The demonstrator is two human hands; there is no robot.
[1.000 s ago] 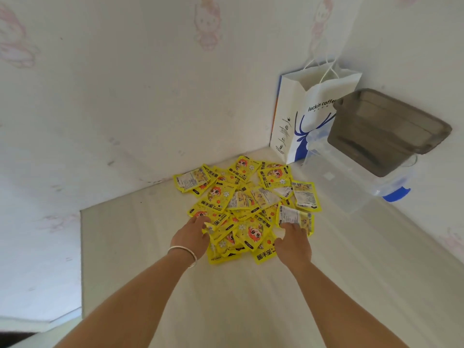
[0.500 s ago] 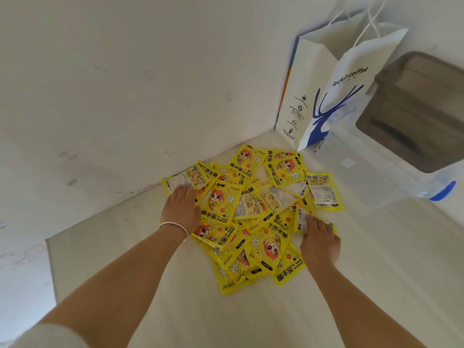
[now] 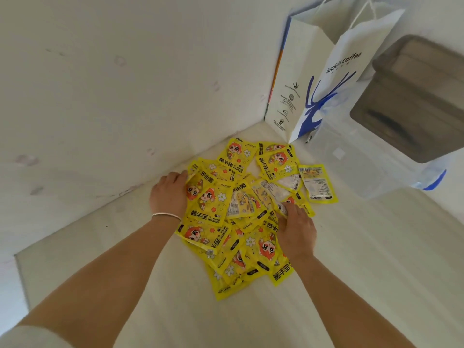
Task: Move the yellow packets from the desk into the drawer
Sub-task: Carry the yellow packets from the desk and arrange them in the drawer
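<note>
A heap of several yellow hand-warmer packets (image 3: 241, 212) lies on the pale desk (image 3: 364, 259) near the wall corner. My left hand (image 3: 168, 194), with a thin bracelet at the wrist, lies flat at the heap's far left edge, its fingers against the outer packets. My right hand (image 3: 296, 229) rests on top of the heap's right side, fingertips touching a packet near the middle. One packet (image 3: 317, 184) lies face down, a little apart on the right. No drawer is in view.
A white and blue paper coffee bag (image 3: 313, 79) stands in the corner behind the heap. A clear plastic box (image 3: 371, 172) with a grey lid (image 3: 411, 101) sits at the right. The wall (image 3: 113, 96) runs close along the desk's far left side.
My left hand has slid farther along the heap's left edge toward the wall. My right hand has moved inward onto the heap. The packets are bunched tighter, and the view has come closer.
</note>
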